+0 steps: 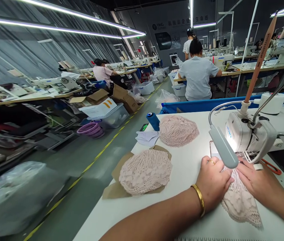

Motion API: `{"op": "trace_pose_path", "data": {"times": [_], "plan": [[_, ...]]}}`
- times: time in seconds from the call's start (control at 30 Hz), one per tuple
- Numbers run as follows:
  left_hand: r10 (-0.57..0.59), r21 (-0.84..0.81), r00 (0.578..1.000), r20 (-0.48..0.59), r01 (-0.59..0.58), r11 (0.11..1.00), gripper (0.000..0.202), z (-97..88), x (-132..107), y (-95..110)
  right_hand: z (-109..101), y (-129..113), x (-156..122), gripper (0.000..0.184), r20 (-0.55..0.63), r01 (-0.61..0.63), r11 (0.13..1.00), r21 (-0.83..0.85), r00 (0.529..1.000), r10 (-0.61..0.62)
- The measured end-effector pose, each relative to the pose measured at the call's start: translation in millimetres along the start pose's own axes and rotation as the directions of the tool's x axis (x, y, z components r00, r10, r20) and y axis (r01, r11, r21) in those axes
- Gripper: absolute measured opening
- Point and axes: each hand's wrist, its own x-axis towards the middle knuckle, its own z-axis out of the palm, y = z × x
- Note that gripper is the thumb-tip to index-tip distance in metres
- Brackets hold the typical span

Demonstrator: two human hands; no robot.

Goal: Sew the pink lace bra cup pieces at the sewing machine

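Observation:
A pale pink lace piece (242,205) lies under both hands at the sewing machine (239,130), its scalloped edge hanging toward me. My left hand (213,180) is closed, its curled fingers and thumb gripping the lace at its left side. From the right, my right hand (257,180) holds the same lace, fingers pointing in toward the needle area. A grey lamp head (223,147) hides some fingertips and the stitching spot. To the left are two stacks of lace pieces, a near stack (145,172) on brown paper (114,190) and a far stack (178,130).
A blue thread cone (153,121) and white folded fabric (147,138) are beside the far stack. Orange-handled scissors (271,166) lie right of the machine. A white thread cone (272,103) stands behind. Co-workers sit ahead; boxes and a purple basket (91,130) line the aisle.

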Motion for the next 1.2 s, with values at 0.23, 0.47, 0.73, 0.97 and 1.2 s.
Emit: {"op": "trace_pose_path", "data": {"times": [0.23, 0.47, 0.73, 0.97, 1.2], "plan": [[0.004, 0.012, 1.000, 0.008, -0.004, 1.000, 0.021, -0.6, 1, -1, -3, -3, 5, 0.044, -0.013, -0.031, 0.997, 0.070, 0.999, 0.032], [-0.014, -0.014, 1.000, 0.028, 0.014, 1.000, 0.024, 0.6, 1, 0, -2, -2, 5, 0.048, -0.017, -0.065, 0.990, 0.124, 0.998, 0.067], [0.066, -0.116, 0.983, 0.169, -0.046, 0.992, 0.036, -21.5, 1, -10, -12, 4, -8, 0.041, 0.122, -0.051, 0.987, 0.154, 0.992, 0.032], [0.209, -0.159, 0.949, 0.237, -0.175, 0.972, 0.022, -32.2, -6, -13, -26, 10, -16, 0.034, 0.353, -0.004, 0.894, 0.448, 0.919, -0.173], [0.000, -0.360, 1.000, 0.008, 0.003, 0.933, 0.021, -3.8, 16, -12, -19, 8, -2, 0.031, 0.132, -0.201, 0.833, 0.516, 0.979, 0.154]]}}
